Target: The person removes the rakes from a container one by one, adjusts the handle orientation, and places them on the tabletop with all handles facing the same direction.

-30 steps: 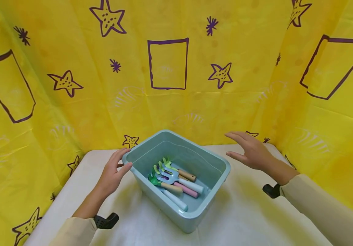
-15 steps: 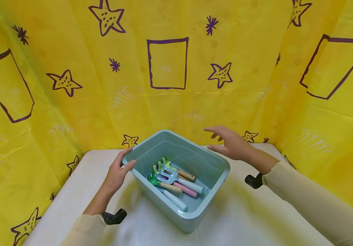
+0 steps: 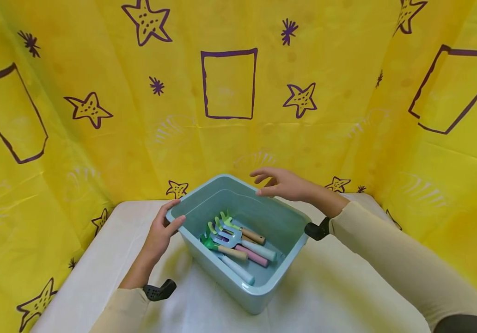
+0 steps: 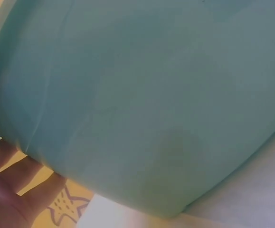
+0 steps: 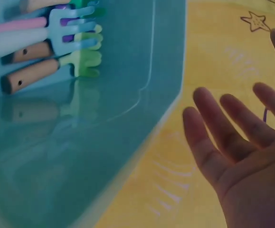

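Note:
A blue-green plastic bin stands at an angle on the table. In it lie several small garden hand tools: a light blue fork, a light green rake with a brown handle, a green one with a beige handle, a pink handle and a pale blue handle. My left hand holds the bin's left corner, thumb over the rim and fingers along the outside. Above the far right rim is my right hand, fingers spread and holding nothing; the right wrist view shows its palm.
The table has a white cover. Yellow curtains with purple starfish drawings hang behind it and on both sides. A black wrist camera sits on the left wrist, another on the right.
My right hand has moved left, from beside the bin to over its far rim. My left hand has closed in on the bin's left corner. The bin and tools have stayed put.

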{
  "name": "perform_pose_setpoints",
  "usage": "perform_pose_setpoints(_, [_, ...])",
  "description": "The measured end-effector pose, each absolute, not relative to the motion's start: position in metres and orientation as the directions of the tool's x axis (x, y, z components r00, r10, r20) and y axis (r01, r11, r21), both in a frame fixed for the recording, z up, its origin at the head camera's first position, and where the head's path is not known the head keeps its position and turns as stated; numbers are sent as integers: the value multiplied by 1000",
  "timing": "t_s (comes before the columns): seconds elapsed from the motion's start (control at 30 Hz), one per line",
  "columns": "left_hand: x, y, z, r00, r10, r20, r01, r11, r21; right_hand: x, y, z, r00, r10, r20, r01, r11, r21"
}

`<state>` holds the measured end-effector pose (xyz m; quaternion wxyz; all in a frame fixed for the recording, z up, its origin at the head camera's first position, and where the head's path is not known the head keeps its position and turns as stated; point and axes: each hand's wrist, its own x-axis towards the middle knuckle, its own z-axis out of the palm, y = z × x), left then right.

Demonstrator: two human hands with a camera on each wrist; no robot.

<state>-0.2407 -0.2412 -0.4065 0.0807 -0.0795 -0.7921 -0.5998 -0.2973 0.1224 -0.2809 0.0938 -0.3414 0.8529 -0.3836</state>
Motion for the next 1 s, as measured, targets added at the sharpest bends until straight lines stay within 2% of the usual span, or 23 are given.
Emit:
perform_pose_setpoints(0.13, [-241, -244, -407, -976, 24, 216, 214, 265, 940, -305, 109, -279, -717, -697, -27, -421, 464, -779])
perform_pose_setpoints(0.4, [-241, -245, -408, -978, 2, 206, 199, 268, 943, -321, 91, -280, -585, -769, -257, -201, 445, -873])
perform_pose_setpoints(0.57, [-241, -243, -410, -979, 10, 203, 199, 250, 948, -330, 81, -284, -505, -770, -391, -45, 475, -879])
perform_pose_setpoints(0.77, [-241, -243, -411, -980, 2, 199, 194, 245, 950, -336, 63, -295, -433, -763, -481, 7, 530, -848])
perform_pose_setpoints(1.0, [-241, -241, -410, -978, 6, 206, 202, 233, 951, -336, 40, -310, -392, -740, -547, 57, 574, -817])
